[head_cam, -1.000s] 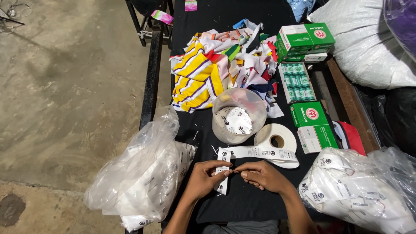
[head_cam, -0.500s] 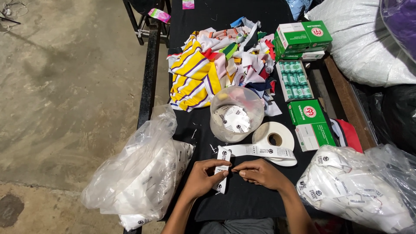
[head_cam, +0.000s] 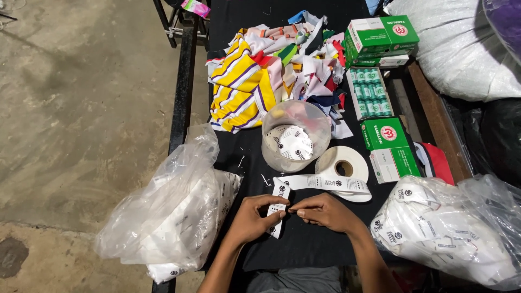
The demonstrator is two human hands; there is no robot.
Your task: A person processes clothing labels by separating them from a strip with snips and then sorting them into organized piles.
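Observation:
My left hand (head_cam: 253, 218) and my right hand (head_cam: 324, 211) meet over the black cloth at the table's near edge. Both pinch a small white printed label (head_cam: 275, 218) at the free end of a label ribbon (head_cam: 321, 183). That ribbon runs back to a white roll (head_cam: 342, 169) lying flat just beyond my right hand. Behind the roll stands a clear plastic tub (head_cam: 296, 135) holding cut labels.
Clear plastic bags full of white labels lie at the left (head_cam: 171, 211) and right (head_cam: 453, 230). A heap of coloured fabric pieces (head_cam: 271, 70) fills the far table. Green and white boxes (head_cam: 388, 144) and a tray of green spools (head_cam: 370, 92) sit at the right. Concrete floor lies left.
My hands have stayed together on the label, with only slight finger movement. The view has shifted a little.

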